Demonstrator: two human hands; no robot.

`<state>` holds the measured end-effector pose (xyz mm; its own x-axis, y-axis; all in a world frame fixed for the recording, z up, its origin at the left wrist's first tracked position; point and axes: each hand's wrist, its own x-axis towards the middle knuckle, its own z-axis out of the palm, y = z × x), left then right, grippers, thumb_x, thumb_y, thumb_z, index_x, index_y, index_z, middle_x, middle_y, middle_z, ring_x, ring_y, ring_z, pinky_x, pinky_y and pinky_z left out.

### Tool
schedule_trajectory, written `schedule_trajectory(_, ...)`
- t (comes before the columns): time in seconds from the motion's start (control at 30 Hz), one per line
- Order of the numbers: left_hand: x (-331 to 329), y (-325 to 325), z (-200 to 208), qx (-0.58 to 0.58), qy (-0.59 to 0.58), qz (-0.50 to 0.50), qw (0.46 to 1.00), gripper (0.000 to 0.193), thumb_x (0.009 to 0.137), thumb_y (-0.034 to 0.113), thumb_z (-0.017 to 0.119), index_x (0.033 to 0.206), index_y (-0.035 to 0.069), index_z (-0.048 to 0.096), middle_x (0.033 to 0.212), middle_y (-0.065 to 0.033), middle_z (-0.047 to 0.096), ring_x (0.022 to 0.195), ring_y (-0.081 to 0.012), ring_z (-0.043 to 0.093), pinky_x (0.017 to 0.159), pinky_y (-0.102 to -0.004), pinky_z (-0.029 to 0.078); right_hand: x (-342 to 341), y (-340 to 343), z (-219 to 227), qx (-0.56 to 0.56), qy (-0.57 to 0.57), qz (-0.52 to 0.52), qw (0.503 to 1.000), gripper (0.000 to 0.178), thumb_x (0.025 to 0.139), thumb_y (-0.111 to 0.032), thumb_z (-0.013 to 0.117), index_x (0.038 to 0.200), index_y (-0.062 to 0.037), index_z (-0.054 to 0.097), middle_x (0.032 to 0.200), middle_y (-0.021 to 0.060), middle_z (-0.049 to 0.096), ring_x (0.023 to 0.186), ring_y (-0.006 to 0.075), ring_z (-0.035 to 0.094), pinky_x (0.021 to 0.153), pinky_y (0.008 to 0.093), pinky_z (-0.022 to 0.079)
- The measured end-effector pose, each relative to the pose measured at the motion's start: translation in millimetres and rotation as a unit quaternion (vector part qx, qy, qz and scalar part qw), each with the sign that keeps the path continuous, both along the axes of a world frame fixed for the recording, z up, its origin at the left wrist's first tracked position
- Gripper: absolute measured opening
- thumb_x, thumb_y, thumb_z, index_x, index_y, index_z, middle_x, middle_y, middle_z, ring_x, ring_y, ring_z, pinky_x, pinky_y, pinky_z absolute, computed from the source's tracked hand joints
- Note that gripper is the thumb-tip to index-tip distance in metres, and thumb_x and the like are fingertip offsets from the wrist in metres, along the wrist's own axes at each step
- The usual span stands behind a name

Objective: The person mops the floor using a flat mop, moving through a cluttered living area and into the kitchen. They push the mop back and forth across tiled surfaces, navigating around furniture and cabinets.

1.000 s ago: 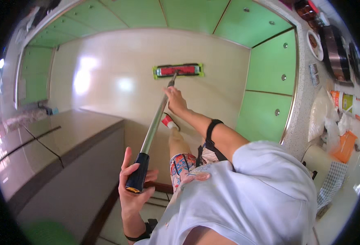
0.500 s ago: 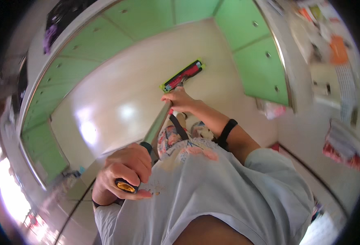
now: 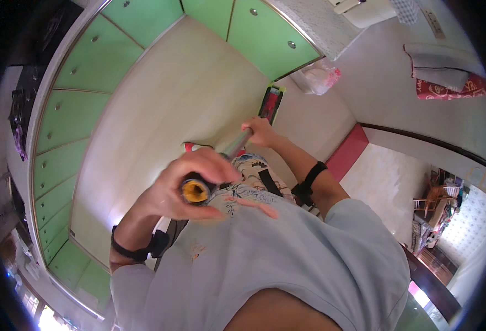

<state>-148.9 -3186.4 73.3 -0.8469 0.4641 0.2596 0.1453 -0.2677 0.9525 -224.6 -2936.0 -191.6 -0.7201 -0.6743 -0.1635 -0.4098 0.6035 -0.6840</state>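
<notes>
A flat mop runs away from me, its grey-green handle (image 3: 235,147) slanting down to the floor. My left hand (image 3: 190,179) curls around the top end of the handle, with the dark end and its yellow inside showing between thumb and fingers. Further down the handle, my right hand (image 3: 260,131) is closed around it. The mop head (image 3: 271,103), red and black with a lime-green rim, lies on the pale floor (image 3: 160,71) near the corner of the right-hand green cabinets. My right hand hides the joint between handle and head.
Green cabinets (image 3: 88,60) curve along the left and far sides; more green cabinet doors (image 3: 276,41) stand at the right. A plastic bag (image 3: 319,77) sits by their corner. A red threshold (image 3: 350,151) leads to a doorway. A towel (image 3: 447,71) hangs on the right wall.
The view has turned rightward, bringing the doorway in. The mop head has moved from open floor to beside the right cabinet corner and turned more lengthwise. Both hands stay on the handle.
</notes>
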Motion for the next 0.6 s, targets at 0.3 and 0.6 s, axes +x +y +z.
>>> schedule_trajectory(0.3,-49.7,80.1,-25.5,-0.034,0.058,-0.017,0.998,0.024,0.068,-0.008,0.070,0.075,0.007,0.053,0.074,-0.0081,0.059,0.082,-0.0204,0.061,0.079,-0.0384,0.047,10.1,70.5,-49.0,-0.111,-0.051,-0.219,0.968,0.020,0.071,0.002,0.055,0.088,-0.0062,0.061,0.084,0.0143,0.061,0.084,0.0331,0.060,0.072,0.0397,0.046)
schedule_trajectory(0.6,-121.7,-33.8,-33.4,0.001,0.055,0.064,0.996,0.022,0.070,-0.010,0.064,0.080,0.003,0.049,0.072,-0.0068,0.054,0.065,-0.0165,0.054,0.064,-0.0296,0.047,-60.8,-68.4,-55.7,-0.146,-0.045,-0.259,0.954,0.013,0.067,-0.001,0.058,0.080,-0.0037,0.060,0.073,0.0160,0.060,0.077,0.0337,0.060,0.066,0.0394,0.045)
